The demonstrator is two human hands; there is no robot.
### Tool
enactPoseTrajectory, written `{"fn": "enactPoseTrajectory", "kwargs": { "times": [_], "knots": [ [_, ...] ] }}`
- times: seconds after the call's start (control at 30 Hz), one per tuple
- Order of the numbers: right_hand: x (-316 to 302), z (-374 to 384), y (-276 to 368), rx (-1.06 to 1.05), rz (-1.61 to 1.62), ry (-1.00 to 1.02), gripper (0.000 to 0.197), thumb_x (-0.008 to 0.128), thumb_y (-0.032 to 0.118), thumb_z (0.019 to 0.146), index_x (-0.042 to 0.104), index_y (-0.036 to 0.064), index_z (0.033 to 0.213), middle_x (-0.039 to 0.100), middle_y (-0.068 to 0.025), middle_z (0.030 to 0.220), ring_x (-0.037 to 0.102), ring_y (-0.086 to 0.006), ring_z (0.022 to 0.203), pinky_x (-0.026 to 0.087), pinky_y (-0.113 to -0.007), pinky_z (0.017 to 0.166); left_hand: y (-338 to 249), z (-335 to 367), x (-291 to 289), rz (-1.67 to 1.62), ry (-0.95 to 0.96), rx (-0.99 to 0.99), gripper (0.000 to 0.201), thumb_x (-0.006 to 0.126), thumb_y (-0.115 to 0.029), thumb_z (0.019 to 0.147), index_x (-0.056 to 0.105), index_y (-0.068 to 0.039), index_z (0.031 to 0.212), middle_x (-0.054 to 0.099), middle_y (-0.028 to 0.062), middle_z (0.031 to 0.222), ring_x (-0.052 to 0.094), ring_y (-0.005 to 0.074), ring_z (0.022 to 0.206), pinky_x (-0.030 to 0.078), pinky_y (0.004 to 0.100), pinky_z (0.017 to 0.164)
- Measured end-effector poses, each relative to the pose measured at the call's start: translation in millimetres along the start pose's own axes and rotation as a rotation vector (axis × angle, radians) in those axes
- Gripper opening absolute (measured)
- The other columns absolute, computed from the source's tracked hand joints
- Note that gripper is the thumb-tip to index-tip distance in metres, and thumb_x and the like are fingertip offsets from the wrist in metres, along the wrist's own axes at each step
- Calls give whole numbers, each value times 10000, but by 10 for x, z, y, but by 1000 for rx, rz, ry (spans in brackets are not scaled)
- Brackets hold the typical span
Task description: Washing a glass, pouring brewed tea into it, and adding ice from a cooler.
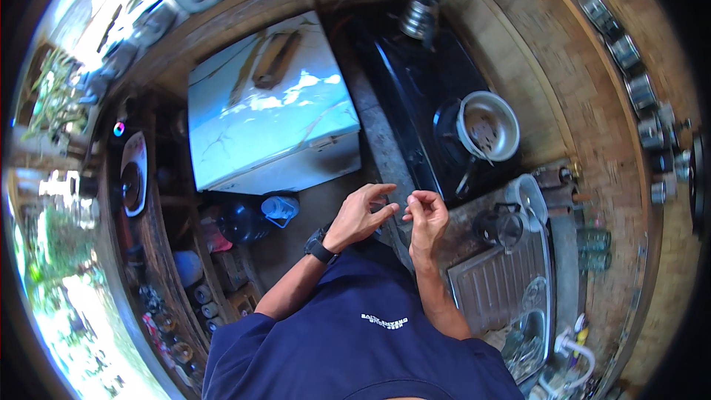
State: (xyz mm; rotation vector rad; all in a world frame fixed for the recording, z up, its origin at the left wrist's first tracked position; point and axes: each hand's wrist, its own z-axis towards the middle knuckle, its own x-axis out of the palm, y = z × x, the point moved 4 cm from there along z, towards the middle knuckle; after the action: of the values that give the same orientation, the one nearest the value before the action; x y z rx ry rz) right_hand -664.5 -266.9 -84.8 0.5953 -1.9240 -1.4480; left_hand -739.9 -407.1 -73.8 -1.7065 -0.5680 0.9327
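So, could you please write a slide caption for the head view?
Bare left hand and right hand, close together near a shiny black stove bearing a round silver metal pan.

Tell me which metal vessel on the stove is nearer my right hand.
The wide, open pan, its handle toward your right hand; the kettle stands farther away on the stove.

The person [296, 370] beside me is wearing a dark navy T-shirt [333, 304], its short sleeves [241, 344] leaving the forearms [290, 289] bare. Small white lettering [384, 321] is running in two lines across the front. A black watch [319, 247] is circling the wrist of the left hand [359, 216].
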Motion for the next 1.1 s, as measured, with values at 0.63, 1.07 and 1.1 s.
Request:
{"fn": "enactPoseTrajectory", "kwargs": {
  "times": [0.63,1.07,1.1],
  "knots": [
    [3043,-1939,-1643,80,-483,1425,144,659,121,932,668,-22,948,675,-33,825,616,-87,743,499,-231,693,1261,-2720,-2050,-13,-1041,-239,380,650,-132,845,627,-17,1206,666,174,1134,648,311,1056,511,376,922],
    [5596,-4364,-2996,267,-554,1674,223,667,199,917,674,-18,966,677,-65,804,642,-120,683,535,-247,606,2673,-5006,-4239,239,-1561,-459,505,721,-240,806,604,-19,1245,633,206,1183,638,326,1049,503,400,925],
    [5776,-4499,-3066,268,-554,1686,223,667,199,917,674,-18,966,677,-65,804,642,-120,683,535,-247,606,2795,-5171,-4436,270,-1621,-462,525,734,-263,807,599,1,1240,615,221,1213,620,352,1079,494,413,935]
  ]
}}
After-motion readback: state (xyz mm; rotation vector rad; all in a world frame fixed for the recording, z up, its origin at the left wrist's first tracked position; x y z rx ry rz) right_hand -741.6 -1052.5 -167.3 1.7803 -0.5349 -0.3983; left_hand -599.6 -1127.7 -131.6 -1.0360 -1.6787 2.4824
